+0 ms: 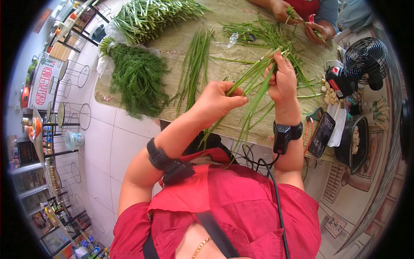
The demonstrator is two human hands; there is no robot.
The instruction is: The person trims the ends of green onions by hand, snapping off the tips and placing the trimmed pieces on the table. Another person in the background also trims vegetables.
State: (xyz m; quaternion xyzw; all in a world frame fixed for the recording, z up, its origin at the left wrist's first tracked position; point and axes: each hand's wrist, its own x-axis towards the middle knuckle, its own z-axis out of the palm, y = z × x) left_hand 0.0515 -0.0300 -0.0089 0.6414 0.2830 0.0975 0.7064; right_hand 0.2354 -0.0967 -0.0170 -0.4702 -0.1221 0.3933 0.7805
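Note:
My right hand [283, 77] is closed round the stem ends of a small bunch of long green leaves, likely Chinese chives [255, 94], and holds them above the wooden table [174, 61]. The leaves hang down towards my apron. My left hand [223, 98] pinches some of the same leaves between thumb and fingers. A loose row of chives [196, 64] lies on the table beyond my left hand. More chives [262, 32] are spread behind my right hand. At the left lie a bunch of dill [139, 77] and a large pile of chives [152, 19].
A co-worker's hands [313, 30] hold short greens at the far right. Along the right edge are a black fan [365, 61], garlic cloves [330, 94], a phone [321, 134] and a black bin [351, 145]. Stools [74, 115] stand at the left. A black cable [276, 194] hangs by my right arm.

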